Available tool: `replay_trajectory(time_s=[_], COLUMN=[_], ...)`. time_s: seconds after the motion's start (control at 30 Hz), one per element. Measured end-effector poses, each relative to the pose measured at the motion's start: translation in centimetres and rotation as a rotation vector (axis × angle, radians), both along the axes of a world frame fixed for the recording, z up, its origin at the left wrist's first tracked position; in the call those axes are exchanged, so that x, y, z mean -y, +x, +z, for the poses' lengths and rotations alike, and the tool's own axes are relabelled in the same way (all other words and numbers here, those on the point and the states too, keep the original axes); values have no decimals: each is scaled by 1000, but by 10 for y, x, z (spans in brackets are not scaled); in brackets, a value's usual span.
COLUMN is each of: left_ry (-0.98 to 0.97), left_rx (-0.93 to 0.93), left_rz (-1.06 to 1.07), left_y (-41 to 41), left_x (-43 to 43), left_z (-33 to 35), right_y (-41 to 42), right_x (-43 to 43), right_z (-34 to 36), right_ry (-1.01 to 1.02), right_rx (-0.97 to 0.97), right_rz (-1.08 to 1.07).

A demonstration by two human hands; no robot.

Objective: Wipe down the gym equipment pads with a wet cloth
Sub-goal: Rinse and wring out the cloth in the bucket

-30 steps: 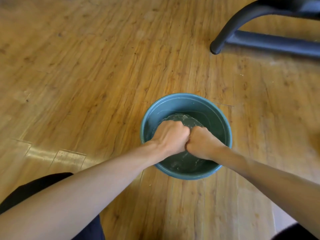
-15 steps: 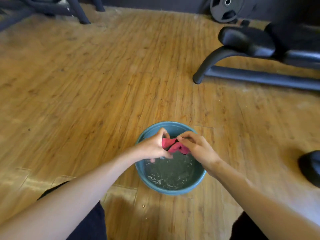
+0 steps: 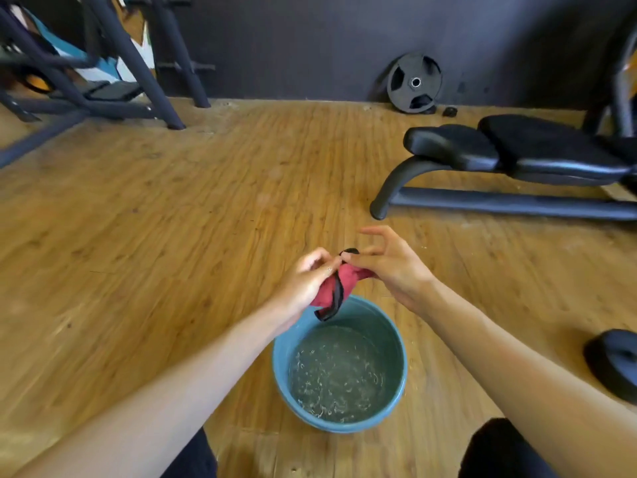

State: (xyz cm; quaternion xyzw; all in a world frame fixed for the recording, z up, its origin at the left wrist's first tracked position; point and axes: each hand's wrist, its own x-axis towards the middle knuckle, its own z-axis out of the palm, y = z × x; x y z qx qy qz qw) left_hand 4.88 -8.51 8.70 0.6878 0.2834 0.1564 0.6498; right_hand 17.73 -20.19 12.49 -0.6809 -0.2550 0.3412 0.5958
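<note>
Above the basin's (image 3: 401, 343) far rim, both hands' fingers pinch the red cloth (image 3: 339, 284): left hand (image 3: 305, 282), right hand (image 3: 393, 265).

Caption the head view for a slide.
Left hand and right hand hold a red cloth above the water basin, bench beyond.

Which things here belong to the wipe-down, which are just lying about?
Job: red black-trimmed cloth pinched by left hand and right hand; round blue plastic basin of water; black padded bench.
Lying about: black weight plate at wall; dark metal frames.
</note>
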Motion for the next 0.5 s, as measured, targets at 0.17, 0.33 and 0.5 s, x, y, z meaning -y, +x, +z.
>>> replay_trajectory(time_s=[0.17,0.33,0.5], left_ry=[179,129,-214], left_rx=[-4,95,217], left_rz=[120,350,209], left_y=[4,13,20], left_x=[-2,-25,-20], left_z=[35,76,103], right_y=[6,25,23], right_x=[2,9,2], right_z=[28,60,61], right_ry=[-164,-400,-224], right_rx=[34,354,335], right_rz=[112,221,272])
